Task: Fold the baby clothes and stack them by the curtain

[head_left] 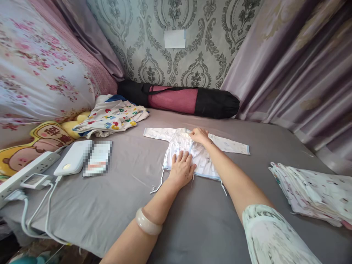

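A small white baby shirt (205, 161) with blue trim lies spread on the grey bed sheet (132, 205), its two sleeves stretched out to the sides. Thin white ties trail from its lower edge. My left hand (182, 169) rests on the front of the shirt with its fingers extended. At the neckline, my right hand (200, 135) has its fingers pinched on the collar edge. The fingertips of the right hand are partly hidden behind the hand.
On the right lies a stack of folded clothes (316, 190). To the left are a power strip (30, 172) with cables, a white power bank (73, 157) and a blurred rectangular item (98, 159). Crumpled printed clothing (112, 115) and a long black-and-pink bag (173, 99) lie at the back.
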